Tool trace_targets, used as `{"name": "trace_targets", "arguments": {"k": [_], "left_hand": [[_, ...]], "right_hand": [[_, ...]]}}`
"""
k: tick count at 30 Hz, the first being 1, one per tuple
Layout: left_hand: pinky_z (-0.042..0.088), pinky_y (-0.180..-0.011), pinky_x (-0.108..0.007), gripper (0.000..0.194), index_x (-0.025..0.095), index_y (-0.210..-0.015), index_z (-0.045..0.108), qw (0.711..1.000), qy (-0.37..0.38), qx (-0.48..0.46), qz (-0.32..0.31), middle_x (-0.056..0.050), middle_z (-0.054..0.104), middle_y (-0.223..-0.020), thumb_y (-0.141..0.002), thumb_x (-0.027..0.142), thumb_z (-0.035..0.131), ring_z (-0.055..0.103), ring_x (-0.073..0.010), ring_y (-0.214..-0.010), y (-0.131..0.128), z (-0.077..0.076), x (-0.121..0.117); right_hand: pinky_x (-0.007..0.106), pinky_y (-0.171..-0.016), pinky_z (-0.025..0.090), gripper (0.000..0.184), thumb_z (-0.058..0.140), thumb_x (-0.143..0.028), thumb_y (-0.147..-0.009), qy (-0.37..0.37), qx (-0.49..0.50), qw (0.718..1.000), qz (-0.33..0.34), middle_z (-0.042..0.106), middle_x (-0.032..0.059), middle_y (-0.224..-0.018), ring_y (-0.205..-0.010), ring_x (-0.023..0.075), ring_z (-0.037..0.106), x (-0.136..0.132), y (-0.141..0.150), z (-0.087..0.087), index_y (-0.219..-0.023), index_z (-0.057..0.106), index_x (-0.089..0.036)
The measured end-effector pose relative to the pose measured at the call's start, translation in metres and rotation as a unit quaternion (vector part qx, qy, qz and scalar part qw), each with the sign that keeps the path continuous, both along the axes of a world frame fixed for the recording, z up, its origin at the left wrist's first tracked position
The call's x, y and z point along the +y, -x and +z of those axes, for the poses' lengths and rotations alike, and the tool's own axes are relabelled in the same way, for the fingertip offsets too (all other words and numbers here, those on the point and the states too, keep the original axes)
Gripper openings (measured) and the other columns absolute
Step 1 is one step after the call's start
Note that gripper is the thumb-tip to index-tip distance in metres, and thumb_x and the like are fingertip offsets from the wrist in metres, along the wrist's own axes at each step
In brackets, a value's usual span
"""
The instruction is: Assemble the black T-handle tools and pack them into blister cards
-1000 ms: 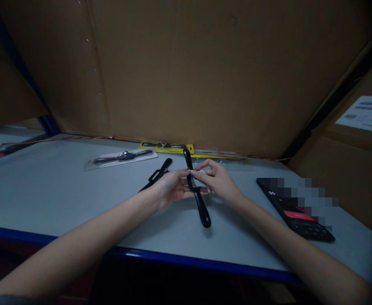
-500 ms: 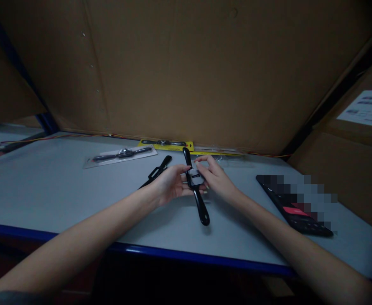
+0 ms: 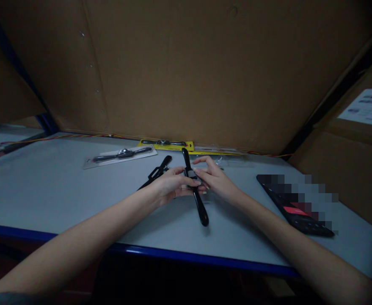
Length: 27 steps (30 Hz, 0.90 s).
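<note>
Left thumb [image 3: 190,181], half a second ago at left edge of black tool's [image 3: 199,206] mid-frame, now lies across its middle. Pale plate [image 3: 191,173], slot showing there then, now largely under that thumb. Right hand [image 3: 216,177]: thumb and forefinger tips, together at the tool a second ago, now parted, just right of it.

Brown cardboard [image 3: 186,76] backs a grey table [image 3: 62,190] (blue-edged, dimly lit).

Glossy black two-handled tool [image 3: 199,205] at centre; matt cardboard panel [image 3: 186,76], top; smooth grey tabletop [image 3: 103,195], glossy blue edge [image 3: 173,254], below.
</note>
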<state>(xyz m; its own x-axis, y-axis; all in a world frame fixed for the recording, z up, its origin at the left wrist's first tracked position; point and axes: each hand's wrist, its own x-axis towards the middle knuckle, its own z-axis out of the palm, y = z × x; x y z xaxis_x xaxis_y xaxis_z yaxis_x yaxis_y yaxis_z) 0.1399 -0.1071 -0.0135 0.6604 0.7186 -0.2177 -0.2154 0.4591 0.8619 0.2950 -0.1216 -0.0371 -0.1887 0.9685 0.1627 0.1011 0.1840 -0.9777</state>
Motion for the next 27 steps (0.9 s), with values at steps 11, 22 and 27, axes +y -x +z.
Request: {"name": "trace_targets", "arguments": {"k": [11,22,27], "left_hand": [[0.056,-0.066,-0.031,0.038,0.007,-0.107,0.046,0.997,-0.036,0.064,0.015,-0.01,0.066,-0.076,-0.073,-0.005,0.057,0.068,-0.0187,-0.065,0.002,0.003,0.008],[0.056,-0.065,-0.028,0.032,0.002,-0.104,0.049,0.978,-0.029,0.051,0.198,-0.018,0.065,-0.09,-0.073,-0.005,0.055,0.067,-0.021,-0.074,0.027,0.012,0.057],[0.055,-0.064,-0.025,0.03,-0.003,-0.104,0.051,0.975,0.004,0.035,0.218,-0.021,0.065,-0.089,-0.074,-0.003,0.055,0.066,-0.0223,-0.078,0.029,0.016,0.058]], "right_hand": [[0.02,-0.039,0.027,0.029,0.052,-0.045,-0.082,-0.054,-0.064,0.995,-0.045,0.043,-0.0087,-0.049,-0.041,0.0085,0.041,0.0,-0.004,0.006,-0.1,0.044,-0.024],[0.02,-0.038,0.029,0.028,0.055,-0.045,-0.077,-0.108,-0.147,0.972,-0.145,0.042,-0.0078,-0.045,-0.038,0.0079,0.038,0.021,-0.052,0.008,-0.087,0.052,-0.019],[0.024,-0.044,0.036,0.025,0.056,-0.042,-0.075,-0.09,-0.227,0.954,-0.172,0.051,-0.0022,-0.053,-0.047,0.0113,0.048,0.037,-0.085,0.002,-0.08,0.055,-0.017]]}}
